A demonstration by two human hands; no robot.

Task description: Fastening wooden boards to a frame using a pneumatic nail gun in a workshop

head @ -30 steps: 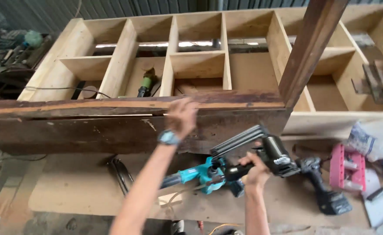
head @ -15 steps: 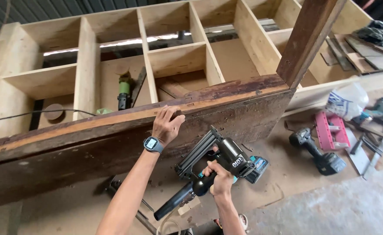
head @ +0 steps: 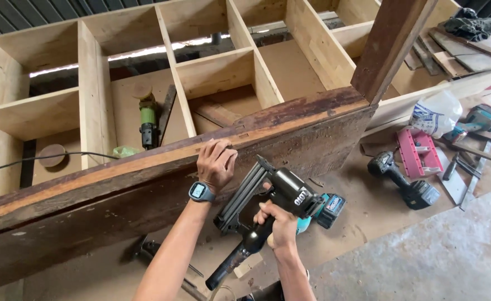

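Note:
My left hand [head: 216,163], with a watch on the wrist, grips the top edge of a long dark weathered plank [head: 117,195] that stands on edge across the view. My right hand [head: 278,225] holds a black nail gun [head: 268,195] by its handle, nose up close to the plank's face just right of my left hand. A teal tool [head: 328,209] lies on the board floor behind the nail gun. A dark upright post [head: 388,47] meets the plank's right end.
A pale wooden shelf frame [head: 178,78] with several compartments lies behind the plank; a green and black tool [head: 147,120] rests inside it. At right lie a black cordless drill [head: 404,184], a pink case [head: 418,153], a plastic bag [head: 438,114] and another teal tool [head: 477,120].
The nail gun came up from the floor toward the plank's face. My left hand settled onto the plank's top edge and closed on it. The view shifted rightward and nearer.

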